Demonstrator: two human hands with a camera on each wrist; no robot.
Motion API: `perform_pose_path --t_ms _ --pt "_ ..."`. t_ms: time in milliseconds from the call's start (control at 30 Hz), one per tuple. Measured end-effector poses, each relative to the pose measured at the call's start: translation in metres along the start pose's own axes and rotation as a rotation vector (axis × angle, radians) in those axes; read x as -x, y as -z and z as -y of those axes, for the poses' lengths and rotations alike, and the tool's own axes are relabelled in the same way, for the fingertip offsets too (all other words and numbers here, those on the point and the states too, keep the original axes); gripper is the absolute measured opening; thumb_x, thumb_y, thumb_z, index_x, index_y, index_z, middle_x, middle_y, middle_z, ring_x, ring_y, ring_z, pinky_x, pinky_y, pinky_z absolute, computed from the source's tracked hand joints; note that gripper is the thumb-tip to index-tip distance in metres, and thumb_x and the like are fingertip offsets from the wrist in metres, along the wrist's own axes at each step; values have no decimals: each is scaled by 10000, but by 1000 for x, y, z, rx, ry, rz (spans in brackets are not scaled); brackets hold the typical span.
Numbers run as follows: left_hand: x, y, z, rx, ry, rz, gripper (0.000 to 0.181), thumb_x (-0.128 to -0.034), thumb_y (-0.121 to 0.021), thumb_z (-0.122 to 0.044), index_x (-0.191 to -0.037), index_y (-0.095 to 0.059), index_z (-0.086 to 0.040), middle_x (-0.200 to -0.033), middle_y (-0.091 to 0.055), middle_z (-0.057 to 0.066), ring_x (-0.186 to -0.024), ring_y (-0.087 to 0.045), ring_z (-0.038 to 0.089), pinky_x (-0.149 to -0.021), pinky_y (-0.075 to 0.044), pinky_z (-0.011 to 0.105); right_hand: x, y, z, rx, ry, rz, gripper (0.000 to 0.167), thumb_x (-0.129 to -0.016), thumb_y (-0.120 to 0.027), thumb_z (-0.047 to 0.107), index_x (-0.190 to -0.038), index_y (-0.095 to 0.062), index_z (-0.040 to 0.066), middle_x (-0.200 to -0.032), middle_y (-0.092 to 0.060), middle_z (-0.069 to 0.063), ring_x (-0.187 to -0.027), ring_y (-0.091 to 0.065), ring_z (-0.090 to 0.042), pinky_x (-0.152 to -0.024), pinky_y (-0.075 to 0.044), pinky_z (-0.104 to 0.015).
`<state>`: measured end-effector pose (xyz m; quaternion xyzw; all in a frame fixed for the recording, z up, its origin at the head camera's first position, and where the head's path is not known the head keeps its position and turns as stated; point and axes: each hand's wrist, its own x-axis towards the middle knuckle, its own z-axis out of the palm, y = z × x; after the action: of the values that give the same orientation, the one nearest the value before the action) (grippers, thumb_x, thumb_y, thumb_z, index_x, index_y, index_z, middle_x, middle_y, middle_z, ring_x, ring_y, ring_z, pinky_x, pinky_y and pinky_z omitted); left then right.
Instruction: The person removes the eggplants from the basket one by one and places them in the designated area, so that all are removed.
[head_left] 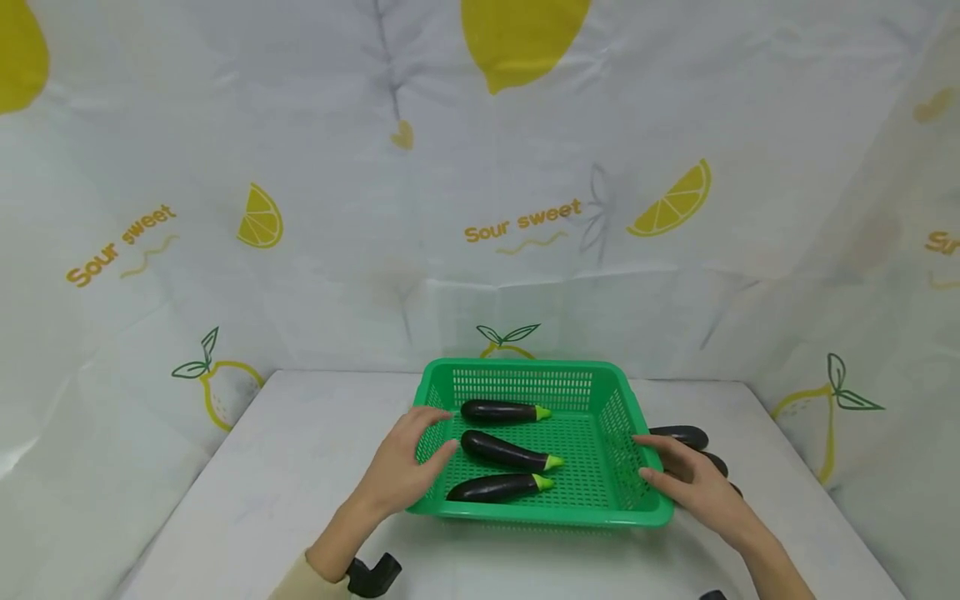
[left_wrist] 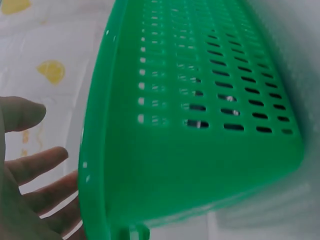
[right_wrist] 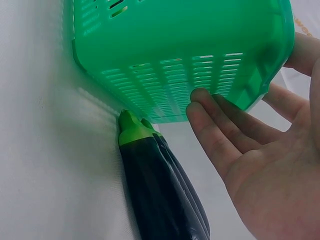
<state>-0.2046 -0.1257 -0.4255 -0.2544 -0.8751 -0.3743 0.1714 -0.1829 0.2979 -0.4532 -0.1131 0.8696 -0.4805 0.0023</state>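
Note:
A green plastic basket [head_left: 540, 519] holds three dark eggplants [head_left: 504, 452] with bright green stem ends. At its left rim is my left hand [head_left: 397, 467], thumb and fingers spread; the left wrist view shows this hand [left_wrist: 35, 195] beside the basket's rim [left_wrist: 95, 150], its palm empty. My right hand [head_left: 705, 492] is at the right rim, fingertips over the edge. In the right wrist view this hand [right_wrist: 270, 160] has some fingers nearly straight along the outer wall [right_wrist: 175, 35] and others partly hidden behind the rim; how firmly they touch cannot be told.
Several more eggplants [head_left: 684, 435] lie on the white table [head_left: 285, 467] just right of the basket, partly behind my right hand; they [right_wrist: 155, 185] show below the basket in the right wrist view. A black object [head_left: 375, 575] is beside my left wrist. A lemon-printed sheet [head_left: 337, 250] hangs behind.

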Motion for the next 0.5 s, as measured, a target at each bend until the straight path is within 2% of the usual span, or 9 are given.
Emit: perform_pose_path --t_ms 133,267,500 --pt "-6 -7 -8 48 40 132 401 -1002 -636 -382 -1321 -636 -139 -1321 -603 4 -1271 -556 252 -1002 -469 530 0 0 1 0 1 1 525 -1021 -642 253 -1469 -490 26 -1465 -487 -265 -1266 -550 -462 -850 -511 -230" --pt "-12 -13 -11 43 71 259 462 -1020 -574 -480 -1349 -621 -160 -1353 -582 10 -1293 -538 264 -1018 -453 541 -1 0 1 -8 -1 3 522 -1021 -641 248 -1470 -490 29 -1467 -486 -261 -1269 -549 -455 -857 -509 -229" --pt "-23 -23 -10 46 119 443 526 -1020 -531 -554 -1367 -603 -166 -1270 -596 19 -1142 -576 228 -934 -487 442 -1 0 -1 -8 2 3 528 -1023 -639 251 -1474 -484 24 -1468 -481 -270 -1279 -539 -463 -859 -505 -221"
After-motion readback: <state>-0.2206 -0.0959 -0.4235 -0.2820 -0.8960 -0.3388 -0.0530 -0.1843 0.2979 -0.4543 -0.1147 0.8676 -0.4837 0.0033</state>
